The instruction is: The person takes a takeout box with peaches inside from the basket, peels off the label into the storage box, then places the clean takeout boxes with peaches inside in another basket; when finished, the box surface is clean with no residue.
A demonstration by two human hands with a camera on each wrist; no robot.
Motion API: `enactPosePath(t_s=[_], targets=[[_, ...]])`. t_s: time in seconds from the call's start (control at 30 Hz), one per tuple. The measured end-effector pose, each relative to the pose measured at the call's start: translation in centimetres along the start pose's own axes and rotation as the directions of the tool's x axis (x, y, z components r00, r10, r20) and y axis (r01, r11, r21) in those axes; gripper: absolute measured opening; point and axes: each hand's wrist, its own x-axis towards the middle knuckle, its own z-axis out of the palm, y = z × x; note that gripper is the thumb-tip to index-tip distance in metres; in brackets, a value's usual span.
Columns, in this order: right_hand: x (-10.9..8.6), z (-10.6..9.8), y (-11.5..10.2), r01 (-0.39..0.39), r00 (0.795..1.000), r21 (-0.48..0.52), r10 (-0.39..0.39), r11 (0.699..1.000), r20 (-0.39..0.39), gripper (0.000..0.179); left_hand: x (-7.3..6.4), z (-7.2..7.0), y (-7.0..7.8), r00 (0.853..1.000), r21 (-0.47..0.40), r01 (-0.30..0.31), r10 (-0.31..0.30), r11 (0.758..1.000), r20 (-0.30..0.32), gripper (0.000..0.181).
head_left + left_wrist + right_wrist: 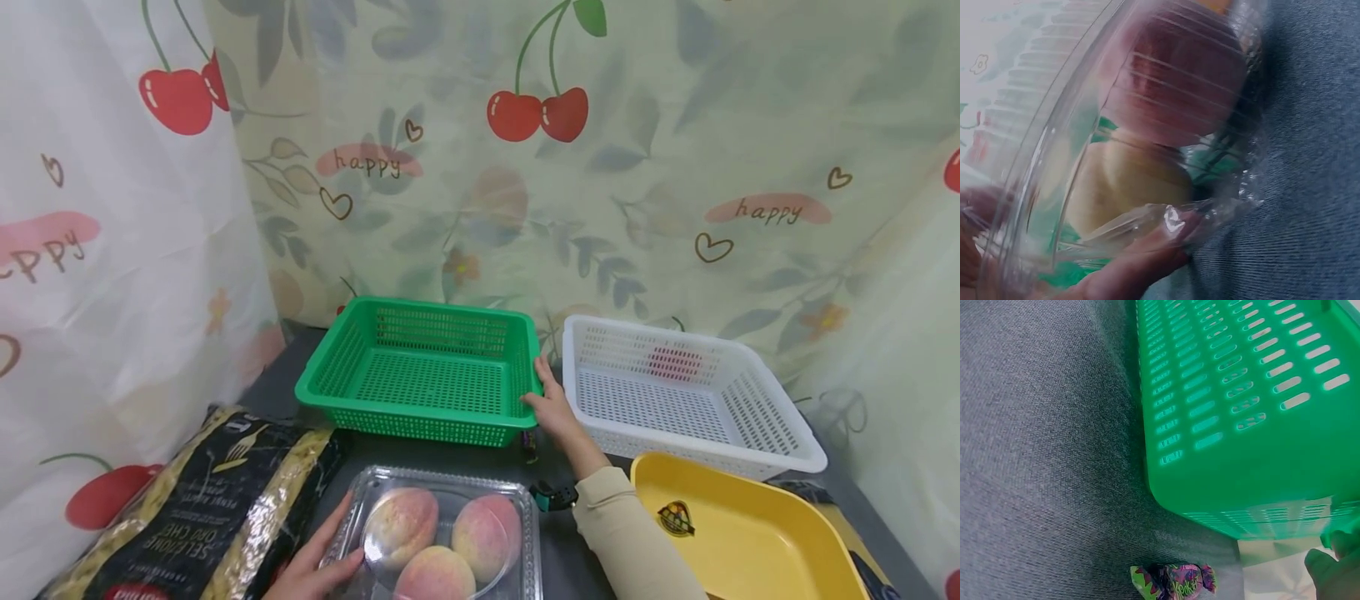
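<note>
In the head view, a green basket with slotted walls stands at the back left. My right hand holds its right rim, thumb over the edge and fingers along the outside. The right wrist view shows the basket's slotted side and, at lower right, part of that hand by the rim. At the front, a clear plastic container holds peaches under its lid. My left hand grips the container's left side. In the blurred left wrist view the thumb and fingers wrap its edge, with a peach behind the plastic.
A bag of pasta lies at the left. The white basket stands at back right, with a yellow tray in front of it. A wrapped candy lies beside the green basket. Printed curtains hang behind.
</note>
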Motion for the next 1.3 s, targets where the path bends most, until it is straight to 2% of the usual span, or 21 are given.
enactPosePath(t_s=[0.1,0.27,0.4,0.57,0.63,0.8,0.93,1.1,1.2,1.3], targets=[[0.0,0.0,-0.1,0.001,1.0,0.004,-0.001,1.0,0.005,0.076,0.2,0.1,0.0,0.999,0.026,0.002,-0.001,1.0,-0.046,0.087],[0.7,-0.1,1.1,0.002,1.0,-0.017,-0.002,1.0,-0.006,0.076,0.2,0.3,-0.7,0.996,0.039,-0.061,0.064,0.997,-0.063,0.086],[0.7,0.0,1.1,0.009,1.0,-0.01,-0.009,1.0,0.005,0.076,-0.2,-0.1,-1.4,0.993,-0.026,-0.121,0.121,0.992,-0.012,0.088],[0.6,0.1,1.0,0.0,1.0,-0.015,0.0,1.0,0.011,0.076,-0.8,-0.5,-1.5,0.995,-0.107,-0.099,0.098,0.989,-0.017,0.091],[0.6,0.0,1.0,-0.005,1.0,-0.017,0.005,1.0,0.006,0.076,-1.1,-0.6,-1.2,0.997,-0.115,-0.072,0.068,0.991,-0.041,0.093],[0.5,0.0,0.8,-0.007,1.0,-0.016,0.007,1.0,0.001,0.077,-1.9,-1.1,-0.2,0.997,-0.106,-0.05,0.044,0.993,-0.057,0.091],[0.5,0.0,0.9,-0.006,1.0,-0.008,0.006,1.0,-0.003,0.077,-2.5,-1.7,0.5,0.994,-0.093,-0.082,0.074,0.992,-0.079,0.084],[0.7,0.0,1.1,0.0,1.0,-0.006,0.0,1.0,-0.01,0.078,-3.4,-2.0,1.8,0.993,-0.061,-0.102,0.098,0.993,-0.067,0.078],[0.7,0.0,1.1,0.001,1.0,0.0,-0.001,1.0,-0.011,0.078,-3.9,-1.7,2.6,0.99,-0.068,-0.096,0.088,0.993,-0.11,0.077],[0.7,0.1,1.1,0.01,1.0,-0.003,-0.01,1.0,-0.014,0.077,-4.2,-1.2,3.2,0.979,-0.06,-0.099,0.086,0.993,-0.187,0.074]])
